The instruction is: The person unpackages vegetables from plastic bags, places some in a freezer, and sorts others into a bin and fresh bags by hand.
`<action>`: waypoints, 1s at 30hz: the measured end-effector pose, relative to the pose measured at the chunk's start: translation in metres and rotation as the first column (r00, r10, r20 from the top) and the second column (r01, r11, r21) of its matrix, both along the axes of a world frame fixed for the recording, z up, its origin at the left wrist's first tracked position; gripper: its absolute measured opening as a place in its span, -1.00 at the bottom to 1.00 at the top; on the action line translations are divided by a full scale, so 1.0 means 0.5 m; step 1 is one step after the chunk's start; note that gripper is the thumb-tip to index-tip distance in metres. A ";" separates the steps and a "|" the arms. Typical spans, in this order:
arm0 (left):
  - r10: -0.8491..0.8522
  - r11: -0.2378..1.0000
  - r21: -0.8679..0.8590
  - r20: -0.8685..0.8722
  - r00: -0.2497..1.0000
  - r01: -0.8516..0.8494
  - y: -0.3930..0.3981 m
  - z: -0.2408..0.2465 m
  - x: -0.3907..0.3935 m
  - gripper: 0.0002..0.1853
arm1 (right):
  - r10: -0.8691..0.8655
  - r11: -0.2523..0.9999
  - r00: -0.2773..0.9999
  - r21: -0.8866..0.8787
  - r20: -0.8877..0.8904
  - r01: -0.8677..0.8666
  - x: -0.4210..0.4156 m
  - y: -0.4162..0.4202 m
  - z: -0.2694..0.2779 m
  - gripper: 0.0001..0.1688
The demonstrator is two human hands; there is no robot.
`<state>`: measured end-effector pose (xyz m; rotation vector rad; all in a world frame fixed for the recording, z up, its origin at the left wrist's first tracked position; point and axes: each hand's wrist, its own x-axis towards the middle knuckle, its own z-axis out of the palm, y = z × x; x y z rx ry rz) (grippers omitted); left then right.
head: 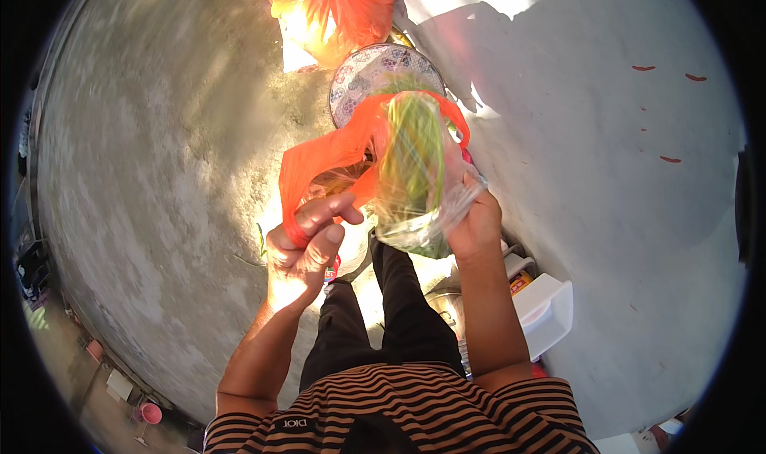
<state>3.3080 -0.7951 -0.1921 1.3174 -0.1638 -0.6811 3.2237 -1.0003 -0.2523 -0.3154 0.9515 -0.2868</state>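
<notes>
An orange plastic carrier bag [323, 155] hangs by its handle from the curled fingers of my left hand [305, 244]. Its mouth gapes, and something brownish shows dimly inside. My right hand [477, 223] grips a clear plastic bag [461, 199] by its side. Long green leafy vegetables [416, 149] fill the clear bag, which is held up in front of the orange one and hides part of it. Beyond both bags stands a round stool [353, 92] with a flower-patterned top, partly covered by greens.
A full, tied orange plastic bag [341, 17] rests past the stool. A pale wall [598, 214] with red marks runs along the right. White plastic containers [547, 313] sit at its foot, near my right forearm. Concrete floor [161, 155] spreads to the left.
</notes>
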 end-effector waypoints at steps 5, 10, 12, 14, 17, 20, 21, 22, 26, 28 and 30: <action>-0.022 1.000 0.015 -0.079 0.997 0.023 -0.004 0.010 0.013 -0.69 | 0.491 0.780 0.803 -0.241 -0.338 -0.578 0.002 -0.012 0.076 -0.76; -0.271 0.937 0.202 -0.089 0.959 0.284 -0.016 0.012 0.010 -0.75 | 0.671 0.075 0.570 -0.720 -0.475 -0.690 0.049 0.054 0.074 -0.89; -0.263 0.931 0.244 -0.071 0.962 0.273 -0.008 0.003 0.005 -0.65 | 0.704 0.006 0.531 -0.744 -0.472 -0.668 0.080 0.085 0.091 -0.92; -0.212 0.945 0.240 -0.065 0.975 0.221 0.007 -0.003 0.009 -0.51 | 0.738 -0.031 0.490 -0.749 -0.464 -0.662 0.102 0.082 0.098 -0.92; -0.340 0.806 0.571 0.226 0.913 0.159 0.005 0.007 0.011 -0.25 | 0.793 0.052 0.488 -0.759 -0.364 -0.649 0.115 0.084 0.096 -0.88; -0.382 0.793 0.606 0.411 0.828 0.065 0.005 -0.019 0.001 -0.14 | 0.818 0.007 0.463 -0.800 -0.341 -0.600 0.117 0.100 0.097 -0.82; -0.366 0.818 0.574 0.469 0.803 0.038 0.004 -0.026 -0.002 -0.14 | 0.835 -0.017 0.446 -0.826 -0.321 -0.563 0.115 0.110 0.095 -0.82; -0.335 0.797 0.604 0.410 0.849 0.023 0.004 -0.020 -0.001 -0.17 | 0.836 -0.125 0.382 -0.816 -0.392 -0.564 0.114 0.108 0.108 -0.83; -0.243 0.781 0.614 0.463 0.853 -0.111 0.002 -0.058 0.005 -0.39 | 0.735 -0.217 0.552 -0.907 -0.395 -0.360 0.098 0.123 0.118 -0.85; -0.239 0.847 0.530 0.433 0.869 -0.031 0.023 -0.085 -0.001 -0.29 | 0.704 -0.217 0.610 -0.928 -0.363 -0.302 0.094 0.119 0.118 -0.85; -0.200 0.894 0.448 0.379 0.904 0.010 0.026 -0.077 0.000 -0.24 | 0.693 -0.204 0.622 -0.927 -0.365 -0.316 0.087 0.109 0.116 -0.86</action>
